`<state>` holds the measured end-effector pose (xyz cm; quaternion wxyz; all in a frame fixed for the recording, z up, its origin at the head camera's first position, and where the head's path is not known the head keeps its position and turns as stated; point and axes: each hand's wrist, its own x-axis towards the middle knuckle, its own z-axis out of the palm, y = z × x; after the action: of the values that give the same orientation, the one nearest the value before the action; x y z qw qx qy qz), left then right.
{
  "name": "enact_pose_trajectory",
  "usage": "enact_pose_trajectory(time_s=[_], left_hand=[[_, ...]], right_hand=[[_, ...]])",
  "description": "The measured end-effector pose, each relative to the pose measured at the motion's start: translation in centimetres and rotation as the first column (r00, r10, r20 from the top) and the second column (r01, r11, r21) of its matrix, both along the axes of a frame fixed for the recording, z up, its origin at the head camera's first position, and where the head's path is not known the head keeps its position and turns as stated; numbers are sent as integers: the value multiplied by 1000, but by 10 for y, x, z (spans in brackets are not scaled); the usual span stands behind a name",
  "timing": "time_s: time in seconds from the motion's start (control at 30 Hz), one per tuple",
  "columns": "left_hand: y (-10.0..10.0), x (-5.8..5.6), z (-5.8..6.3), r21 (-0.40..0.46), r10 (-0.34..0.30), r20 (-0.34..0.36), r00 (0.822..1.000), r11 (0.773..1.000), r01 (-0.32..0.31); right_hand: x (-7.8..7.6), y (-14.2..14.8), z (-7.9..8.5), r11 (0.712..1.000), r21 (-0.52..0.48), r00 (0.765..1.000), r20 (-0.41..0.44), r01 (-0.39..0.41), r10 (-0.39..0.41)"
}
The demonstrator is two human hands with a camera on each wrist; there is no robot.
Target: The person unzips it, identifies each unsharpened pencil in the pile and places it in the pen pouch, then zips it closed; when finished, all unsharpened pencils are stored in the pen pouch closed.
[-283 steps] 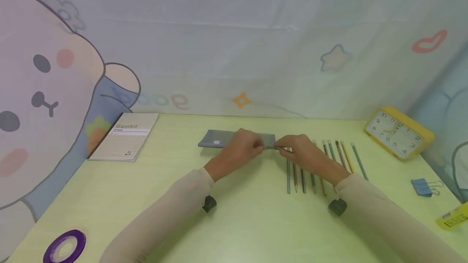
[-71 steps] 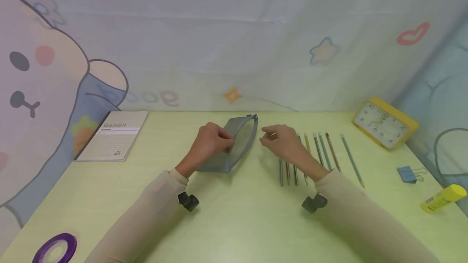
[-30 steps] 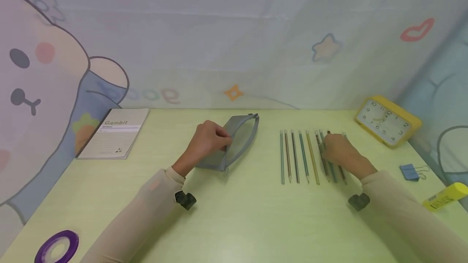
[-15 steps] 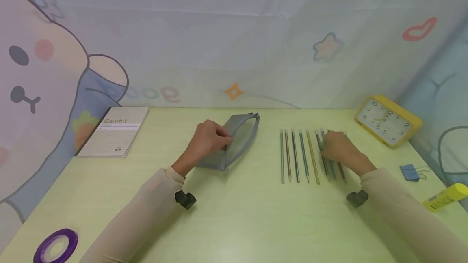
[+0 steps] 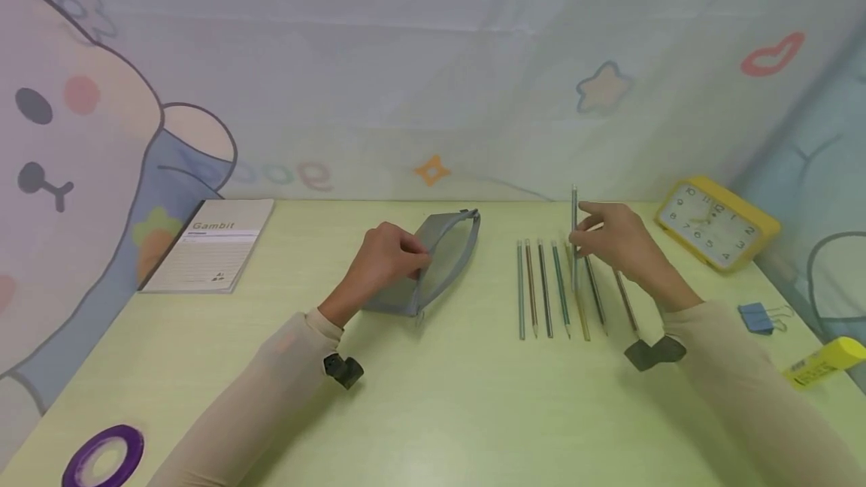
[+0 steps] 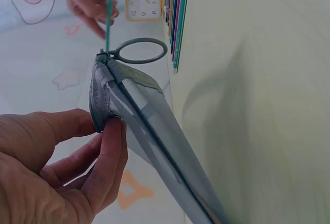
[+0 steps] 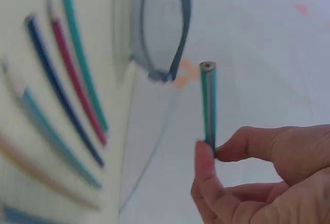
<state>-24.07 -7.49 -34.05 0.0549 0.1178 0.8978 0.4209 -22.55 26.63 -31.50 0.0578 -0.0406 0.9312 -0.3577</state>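
A grey zippered pencil case [image 5: 395, 300] stands on the table with its mouth gaping to the right. My left hand [image 5: 384, 261] pinches its upper edge between thumb and fingers; a ring pull [image 6: 142, 51] hangs at the zip end. Held nearly upright in my right hand [image 5: 622, 243] is a teal pencil [image 5: 574, 205], raised over the pencil row with its eraser end up. The right wrist view shows the flat, unsharpened lower end of this pencil [image 7: 208, 100]. Several pencils, among them a dark one [image 5: 545, 291], lie side by side below the right hand.
On the right are a yellow clock [image 5: 717, 224], a blue binder clip [image 5: 756, 318] and a yellow glue stick [image 5: 825, 363]. A notebook [image 5: 210, 246] lies at the back left, a purple tape roll [image 5: 103, 457] at the front left. A printed cloth [image 5: 379, 81] hangs behind the table.
Both hands were at the zip of the flat case; later the case stood open. My right hand then went to the pencils, and has now lifted a teal one up and leftward. The left hand stays put.
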Motion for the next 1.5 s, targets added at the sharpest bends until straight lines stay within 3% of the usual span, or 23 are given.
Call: enact_pose_trajectory(time_s=[0.1, 0.2, 0.4, 0.6, 0.87, 1.0, 1.23, 1.5], left_hand=[[1, -1, 0, 3, -4, 6, 1000, 1000, 4], [1, -2, 0, 7, -11, 10, 1000, 1000, 11], [0, -2, 0, 21, -7, 11, 1000, 1000, 7], [3, -4, -4, 32, -7, 19, 1000, 999, 7], [6, -1, -2, 29, -3, 29, 1000, 1000, 3], [7, -1, -1, 32, -10, 25, 1000, 999, 10], [10, -5, 0, 29, -15, 6, 1000, 999, 15], [9, -4, -1, 26, -10, 6, 1000, 1000, 10]], right_hand=[[4, -15, 3, 980, -198, 999, 33, -19, 26], [7, -31, 0, 945, -321, 992, 90, -60, 93], [9, -70, -19, 905, -393, 954, 169, -165, 248], [-2, -104, -38, 867, -474, 949, 171, -155, 263], [-24, -130, -44, 902, -425, 963, 204, -75, 177], [-31, -137, -43, 920, -382, 965, 199, -84, 171], [-36, -144, -43, 945, -300, 975, 136, -130, 178], [-30, -138, -39, 962, -246, 971, 174, -117, 162]])
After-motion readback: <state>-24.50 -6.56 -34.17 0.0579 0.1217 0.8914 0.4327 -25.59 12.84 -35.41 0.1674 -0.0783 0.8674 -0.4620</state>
